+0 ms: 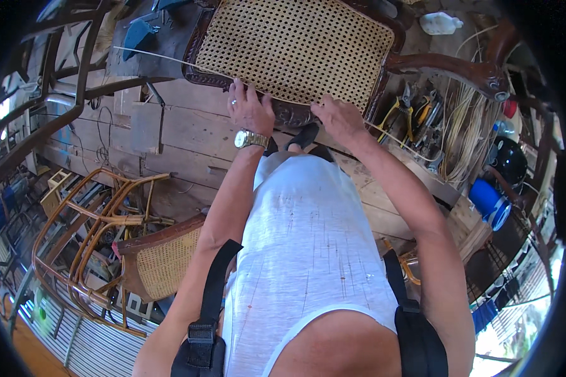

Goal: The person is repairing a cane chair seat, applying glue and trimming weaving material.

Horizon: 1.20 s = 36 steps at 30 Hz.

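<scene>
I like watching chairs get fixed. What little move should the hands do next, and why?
Probably pull the loose cane strand snug. Both the left hand and the right hand rest on the woven seat's front edge, and the strand trails slack out to the left.

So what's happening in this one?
A person stands over a chair with a woven cane seat, both hands at its near carved wooden edge. The left hand rests on the frame; the right hand pinches a thin cane strand at the weave's edge. Pliers lie to the right.
</scene>
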Each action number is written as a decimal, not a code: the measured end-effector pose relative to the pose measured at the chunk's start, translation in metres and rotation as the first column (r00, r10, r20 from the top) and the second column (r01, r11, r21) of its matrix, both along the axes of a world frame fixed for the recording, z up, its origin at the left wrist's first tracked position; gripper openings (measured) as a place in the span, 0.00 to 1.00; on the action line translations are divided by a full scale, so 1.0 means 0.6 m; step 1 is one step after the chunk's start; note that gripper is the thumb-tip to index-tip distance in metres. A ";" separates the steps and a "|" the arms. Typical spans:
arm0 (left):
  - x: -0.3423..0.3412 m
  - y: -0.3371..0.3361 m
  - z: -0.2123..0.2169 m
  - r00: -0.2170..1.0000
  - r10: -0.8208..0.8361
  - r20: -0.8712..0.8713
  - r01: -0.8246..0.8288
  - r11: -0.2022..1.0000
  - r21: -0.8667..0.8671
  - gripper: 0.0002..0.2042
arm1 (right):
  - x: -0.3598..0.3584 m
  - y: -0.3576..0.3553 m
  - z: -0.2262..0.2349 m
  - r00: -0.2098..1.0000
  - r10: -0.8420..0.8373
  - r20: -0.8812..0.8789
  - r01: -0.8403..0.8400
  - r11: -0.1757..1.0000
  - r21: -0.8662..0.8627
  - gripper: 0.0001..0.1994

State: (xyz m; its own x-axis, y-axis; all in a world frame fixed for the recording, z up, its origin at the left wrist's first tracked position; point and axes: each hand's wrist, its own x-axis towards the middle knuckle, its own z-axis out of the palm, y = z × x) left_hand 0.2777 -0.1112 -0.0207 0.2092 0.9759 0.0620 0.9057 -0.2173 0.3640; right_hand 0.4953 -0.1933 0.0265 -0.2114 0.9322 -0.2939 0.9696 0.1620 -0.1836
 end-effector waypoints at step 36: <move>0.066 -0.008 0.074 0.977 0.141 -0.162 -0.195 0.898 -0.393 0.56 | 0.018 0.061 0.007 0.836 -0.532 0.135 0.541 0.759 -0.361 0.17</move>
